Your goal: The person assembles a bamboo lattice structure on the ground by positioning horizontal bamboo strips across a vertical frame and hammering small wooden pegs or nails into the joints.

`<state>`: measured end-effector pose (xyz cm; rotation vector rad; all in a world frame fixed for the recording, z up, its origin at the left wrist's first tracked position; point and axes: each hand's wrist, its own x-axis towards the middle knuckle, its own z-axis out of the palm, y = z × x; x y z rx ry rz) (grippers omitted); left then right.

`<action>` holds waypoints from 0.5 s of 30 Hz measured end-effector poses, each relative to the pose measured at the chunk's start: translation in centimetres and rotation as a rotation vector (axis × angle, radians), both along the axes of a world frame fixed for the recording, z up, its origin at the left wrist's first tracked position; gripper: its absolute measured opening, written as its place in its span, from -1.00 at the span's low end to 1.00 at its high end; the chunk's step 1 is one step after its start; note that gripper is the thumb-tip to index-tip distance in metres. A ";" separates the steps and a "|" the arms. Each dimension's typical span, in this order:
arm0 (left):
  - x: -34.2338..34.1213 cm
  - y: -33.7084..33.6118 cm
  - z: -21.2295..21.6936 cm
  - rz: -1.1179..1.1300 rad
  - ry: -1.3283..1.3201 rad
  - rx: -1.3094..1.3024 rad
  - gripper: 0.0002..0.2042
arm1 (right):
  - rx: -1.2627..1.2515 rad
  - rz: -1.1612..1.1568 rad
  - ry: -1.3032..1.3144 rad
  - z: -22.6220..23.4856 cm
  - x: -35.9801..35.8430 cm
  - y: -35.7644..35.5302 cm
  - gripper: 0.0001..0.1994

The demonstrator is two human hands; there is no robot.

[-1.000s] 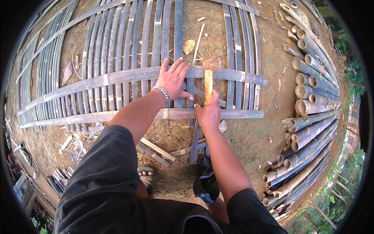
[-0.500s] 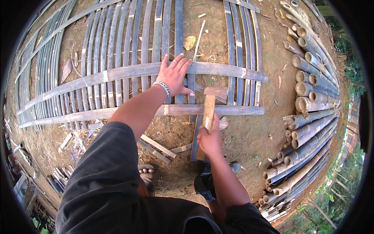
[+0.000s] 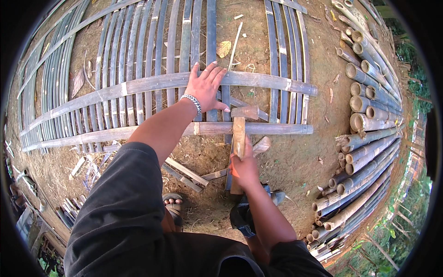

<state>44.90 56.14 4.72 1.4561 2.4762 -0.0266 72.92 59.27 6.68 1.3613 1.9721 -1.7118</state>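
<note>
A lattice of split bamboo slats (image 3: 138, 60) lies flat on bare earth, with two long cross slats, the farther one (image 3: 258, 81) and the nearer one (image 3: 277, 129), laid over the upright slats. My left hand (image 3: 206, 87), a metal bracelet on its wrist, presses flat with fingers spread on the farther cross slat. My right hand (image 3: 243, 162) grips the wooden handle of a hammer (image 3: 239, 124). The hammer's head rests just above the nearer cross slat, right beside my left thumb.
A stack of round bamboo poles (image 3: 364, 120) lines the right side. Short offcuts (image 3: 184, 171) lie on the dirt near my sandalled foot (image 3: 173, 205). A dry leaf (image 3: 224, 47) lies between the slats. Green plants grow at the lower right.
My right hand slid back along the handle toward me and the hammer head came down to the nearer cross slat. My left hand stayed flat on the lattice.
</note>
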 end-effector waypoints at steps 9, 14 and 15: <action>0.0 -0.1 0.3 0.007 -0.010 -0.021 0.30 | -0.076 -0.055 -0.029 0.5 -0.1 -0.1 -0.21; 0.0 0.0 0.3 -0.003 0.001 -0.017 0.28 | 0.046 0.032 -0.026 1.4 -0.5 -0.1 -0.21; 0.0 0.1 0.2 -0.002 -0.005 -0.005 0.29 | 0.092 0.070 -0.025 1.6 -0.5 0.1 -0.22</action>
